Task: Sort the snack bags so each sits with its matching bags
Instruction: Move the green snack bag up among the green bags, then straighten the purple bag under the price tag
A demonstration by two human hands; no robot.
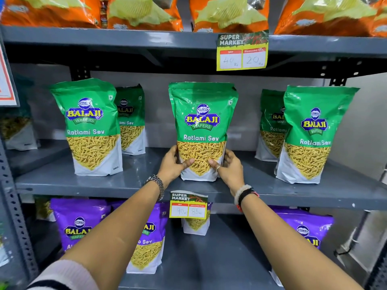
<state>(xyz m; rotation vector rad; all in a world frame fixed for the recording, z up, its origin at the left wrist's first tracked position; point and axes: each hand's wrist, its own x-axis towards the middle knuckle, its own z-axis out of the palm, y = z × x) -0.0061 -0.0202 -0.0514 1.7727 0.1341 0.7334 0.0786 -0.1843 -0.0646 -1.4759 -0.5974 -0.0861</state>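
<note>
You face a grey metal shelf rack with three levels in view. On the middle grey shelf (134,183), a tall green-and-white plastic Ratlami Sev pouch (202,130) stands upright near the front edge, at the centre. Your left hand (172,164) and right hand (229,166) clamp its lower part from either side, thumbs pressed on the yellow sev picture, fingers curled around the sides toward the back.

Bare shelf lies open on both sides of it. To the left stands a matching green pouch (90,126) near the front, with another green pouch (132,120) behind it. To the right stand a front green pouch (312,135) and a rear green pouch (272,126), partly hidden. None touches the pouch you hold.

A yellow price tag (188,205) hangs from the shelf's front edge just below your hands; a second yellow tag (243,52) hangs from the shelf above. Orange crisp bags (228,13) line the top level. Purple sev pouches (79,225) stand on the lower level, under your forearms.
</note>
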